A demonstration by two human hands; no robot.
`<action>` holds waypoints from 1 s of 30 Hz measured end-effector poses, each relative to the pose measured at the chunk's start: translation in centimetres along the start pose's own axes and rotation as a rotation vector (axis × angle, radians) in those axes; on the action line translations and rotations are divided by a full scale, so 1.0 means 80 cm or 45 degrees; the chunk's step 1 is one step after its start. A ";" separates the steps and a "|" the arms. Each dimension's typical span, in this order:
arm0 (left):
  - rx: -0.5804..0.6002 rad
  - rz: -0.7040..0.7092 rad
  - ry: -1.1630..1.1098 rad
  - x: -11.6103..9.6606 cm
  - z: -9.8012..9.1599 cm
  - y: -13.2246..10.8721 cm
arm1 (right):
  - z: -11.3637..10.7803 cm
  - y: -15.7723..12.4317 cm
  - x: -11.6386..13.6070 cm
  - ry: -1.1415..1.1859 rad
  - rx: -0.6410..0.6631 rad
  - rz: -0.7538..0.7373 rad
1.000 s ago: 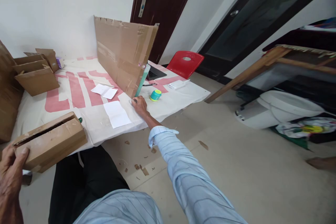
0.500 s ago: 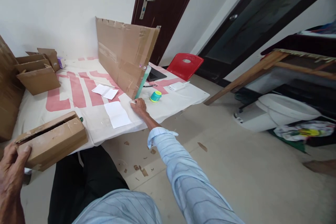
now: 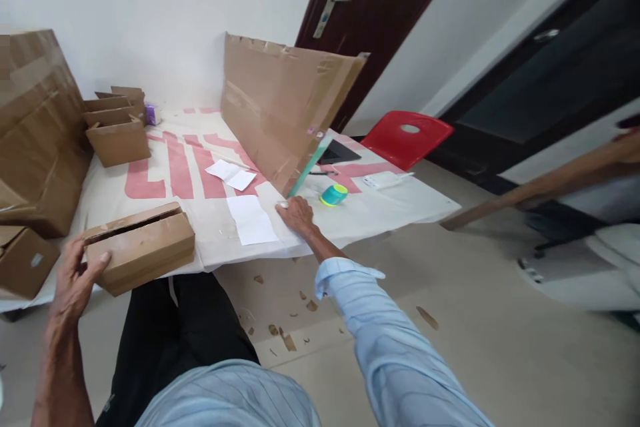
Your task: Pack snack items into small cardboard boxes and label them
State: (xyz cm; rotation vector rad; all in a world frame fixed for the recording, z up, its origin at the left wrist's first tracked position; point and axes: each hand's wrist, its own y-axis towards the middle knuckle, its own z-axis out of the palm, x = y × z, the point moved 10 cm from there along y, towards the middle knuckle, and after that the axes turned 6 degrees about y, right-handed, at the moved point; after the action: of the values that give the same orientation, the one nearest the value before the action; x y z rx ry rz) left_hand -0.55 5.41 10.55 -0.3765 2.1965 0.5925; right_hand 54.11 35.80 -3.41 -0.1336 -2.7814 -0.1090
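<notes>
- Left hand (image 3: 75,273) clasping the box (image 3: 143,247) end: best held level on the table (image 3: 380,207) edge.
- Right hand (image 3: 299,213) beside paper (image 3: 251,219); grip unclear, reach gently.

Left hand (image 3: 75,275) grips a cardboard box (image 3: 141,248); right hand (image 3: 297,212) rests on the table (image 3: 400,203).

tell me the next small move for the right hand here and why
Likely pinch the small pale item at the fingertips of the right hand and lift it. That hand lies on the cloth by the foot of the green strip, touching or almost touching the item, while the left hand grips the end of the cardboard box.
</notes>
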 end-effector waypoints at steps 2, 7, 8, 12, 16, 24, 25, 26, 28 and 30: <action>0.054 0.005 -0.003 -0.002 0.002 -0.002 | -0.001 -0.004 0.001 -0.029 0.012 0.012; 0.165 0.036 0.001 -0.005 0.003 -0.006 | 0.002 -0.005 -0.005 -0.081 0.017 0.042; 0.182 0.040 -0.010 -0.004 0.004 -0.007 | 0.003 -0.003 -0.008 -0.084 0.021 0.052; 0.155 0.026 -0.173 0.009 0.005 -0.007 | 0.007 0.002 -0.021 -0.083 0.039 0.100; 0.017 -0.178 -0.408 0.042 0.005 -0.005 | -0.011 -0.006 -0.020 -0.087 -0.052 0.065; 0.229 0.006 -0.403 0.020 0.009 -0.008 | -0.069 -0.040 0.021 0.050 -0.442 -0.204; 0.285 0.019 -0.389 0.019 0.011 -0.009 | -0.075 -0.045 0.034 0.118 -0.506 -0.265; 0.330 0.029 -0.364 0.020 0.012 -0.011 | -0.080 -0.049 0.048 0.184 -0.557 -0.326; 0.391 0.049 -0.293 0.022 0.013 -0.014 | -0.086 -0.057 0.081 0.286 -0.602 -0.440; 0.436 0.071 -0.228 0.023 0.014 -0.015 | -0.087 -0.065 0.118 0.317 -0.569 -0.523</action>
State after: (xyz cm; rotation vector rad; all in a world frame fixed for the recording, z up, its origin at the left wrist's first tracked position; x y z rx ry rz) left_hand -0.46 4.82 8.13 -0.0787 2.0899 0.2591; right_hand 47.10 30.75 6.12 0.3217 -2.4520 -0.7907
